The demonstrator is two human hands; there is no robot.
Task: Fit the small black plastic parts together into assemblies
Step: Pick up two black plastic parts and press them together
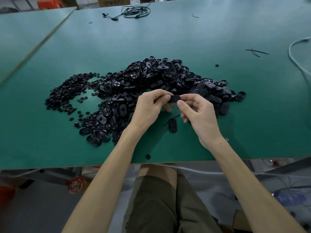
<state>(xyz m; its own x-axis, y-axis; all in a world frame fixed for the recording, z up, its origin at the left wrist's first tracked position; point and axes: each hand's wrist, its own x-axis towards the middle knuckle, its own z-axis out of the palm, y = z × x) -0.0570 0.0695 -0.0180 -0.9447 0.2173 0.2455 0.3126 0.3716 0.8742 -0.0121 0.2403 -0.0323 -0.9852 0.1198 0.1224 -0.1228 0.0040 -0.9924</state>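
Note:
A small black oval plastic part (175, 98) is pinched between the fingertips of my left hand (149, 108) and my right hand (195, 111), a little above the green table (185, 39). Behind and around my hands spreads a big heap of black oval shells (161, 76). To its left lies a curved spread of small round black parts (67, 93). One oval part with a thin black strip (172, 125) rests on the table just below my hands. My fingers hide most of the held part.
A tangle of black cable (134, 12) lies at the far edge. A white cord (296, 54) runs along the right side. Black strips (256, 52) lie at the right. A stray round part (148, 156) sits near the front edge.

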